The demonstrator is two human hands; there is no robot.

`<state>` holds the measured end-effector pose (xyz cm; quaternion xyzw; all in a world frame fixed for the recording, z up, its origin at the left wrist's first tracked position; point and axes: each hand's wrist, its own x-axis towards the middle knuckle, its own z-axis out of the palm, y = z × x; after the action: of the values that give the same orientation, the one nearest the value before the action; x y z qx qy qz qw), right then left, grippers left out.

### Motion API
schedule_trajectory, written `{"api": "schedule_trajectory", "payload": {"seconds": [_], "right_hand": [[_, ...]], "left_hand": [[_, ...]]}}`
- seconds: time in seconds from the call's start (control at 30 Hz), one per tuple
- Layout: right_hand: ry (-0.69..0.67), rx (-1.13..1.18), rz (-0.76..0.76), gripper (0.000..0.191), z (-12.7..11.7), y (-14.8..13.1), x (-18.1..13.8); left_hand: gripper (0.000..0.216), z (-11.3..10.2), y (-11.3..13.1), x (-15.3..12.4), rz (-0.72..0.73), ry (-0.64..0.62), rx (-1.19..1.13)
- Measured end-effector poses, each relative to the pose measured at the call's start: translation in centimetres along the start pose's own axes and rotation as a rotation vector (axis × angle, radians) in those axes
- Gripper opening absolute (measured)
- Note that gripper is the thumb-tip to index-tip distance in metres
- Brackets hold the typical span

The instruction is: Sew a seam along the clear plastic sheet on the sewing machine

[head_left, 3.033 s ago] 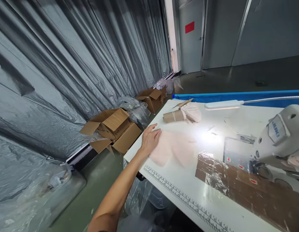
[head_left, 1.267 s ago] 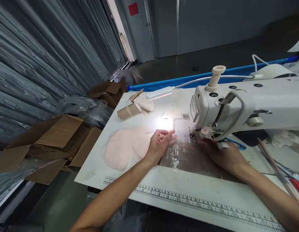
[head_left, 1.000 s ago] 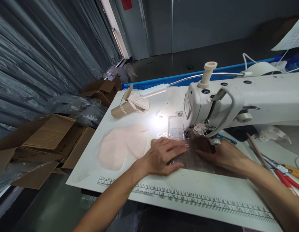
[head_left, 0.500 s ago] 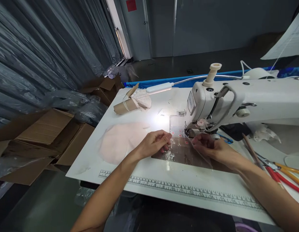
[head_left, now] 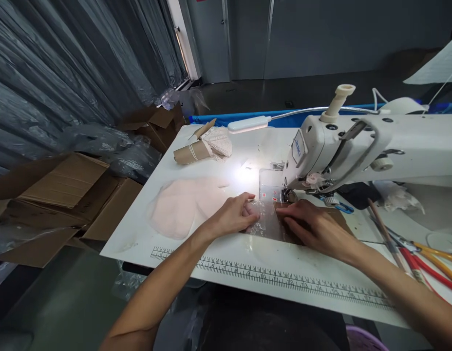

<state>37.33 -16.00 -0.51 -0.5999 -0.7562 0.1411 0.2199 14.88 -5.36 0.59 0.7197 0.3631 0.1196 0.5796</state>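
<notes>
Left hand (head_left: 236,214): fingers curled, pinching the left edge of a clear plastic sheet (head_left: 264,220) on the table; thumb side towards the needle.
Right hand (head_left: 313,228): lay flat, palm down, fingers spread narrow, pressing the sheet's right part; nothing clasped.
Sheet position: flat over a brown patch on the white table (head_left: 218,253), directly in front of the presser foot (head_left: 287,196) of the sewing machine (head_left: 357,151).
Key relation: sheet lay between the two hands, long axis roughly left to right; needle area sat just beyond the fingertips, right hand nearer to it.
Nearby: pale pink fabric piece (head_left: 182,207) just left of the left hand; cardboard roll (head_left: 191,152) further back; printed ruler (head_left: 270,280) along the near edge; lamp (head_left: 250,124) lit.
</notes>
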Motion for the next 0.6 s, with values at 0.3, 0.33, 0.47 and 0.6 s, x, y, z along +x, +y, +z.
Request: {"api": "schedule_trajectory", "payload": {"seconds": [0.3,0.33,0.47,0.6], "right_hand": [[-0.005,-0.282,-0.139,0.038,0.6,2.8,0.2],[-0.012,-0.247,-0.117,0.038,0.5,3.0,0.2],[-0.046,-0.023,0.019,0.037,0.2,3.3,-0.2],[-0.011,0.023,-0.026,0.037,0.0,2.9,-0.6]], "left_hand": [[0.051,1.3,-0.2,0.9,0.066,0.176,0.129],[0.052,1.4,-0.3,1.0,0.059,0.170,0.119],[0.056,1.1,-0.3,1.2,-0.012,0.152,0.054],[0.057,0.8,-0.4,1.4,-0.061,0.156,0.038]]}}
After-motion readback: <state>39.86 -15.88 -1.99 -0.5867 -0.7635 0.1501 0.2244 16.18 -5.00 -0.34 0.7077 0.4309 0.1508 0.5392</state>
